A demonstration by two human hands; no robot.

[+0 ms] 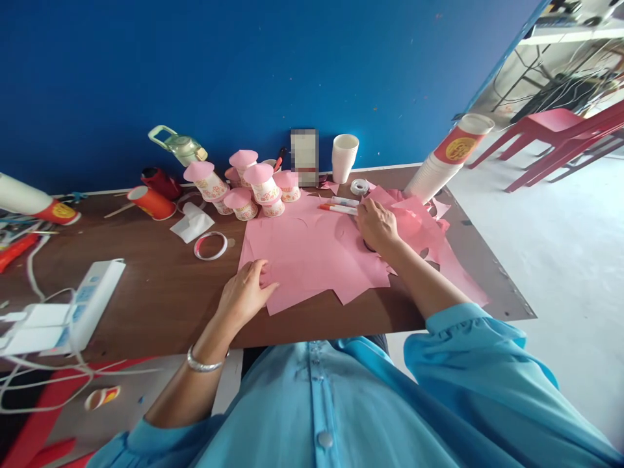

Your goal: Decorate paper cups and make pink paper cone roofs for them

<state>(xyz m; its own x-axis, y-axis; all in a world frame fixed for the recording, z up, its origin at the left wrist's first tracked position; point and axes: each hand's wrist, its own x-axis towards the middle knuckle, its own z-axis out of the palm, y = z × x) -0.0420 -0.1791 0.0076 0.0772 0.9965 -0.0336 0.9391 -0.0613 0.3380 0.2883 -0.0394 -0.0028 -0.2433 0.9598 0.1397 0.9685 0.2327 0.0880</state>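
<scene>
Pink paper sheets (302, 260) lie overlapping on the brown table, with curved lines drawn on them. My left hand (246, 292) rests at the left edge of the sheets, fingers apart, nothing held. My right hand (377, 224) is over the right part of the paper, fingers bent down; a dark curved thing shows partly under it, and what the fingers hold is hidden. Beside those fingertips lie an orange-and-white marker (338, 209) and a white pen. Cut pink scraps (419, 224) are heaped to the right.
Several paper cups with pink cone tops (258, 174) stand behind the paper. At the back are a phone (305, 159), white cups (344, 158) and a green bottle (182, 148). A tall cup stack (448, 156) leans at right. Tape (210, 246) and a power strip (92, 302) lie left.
</scene>
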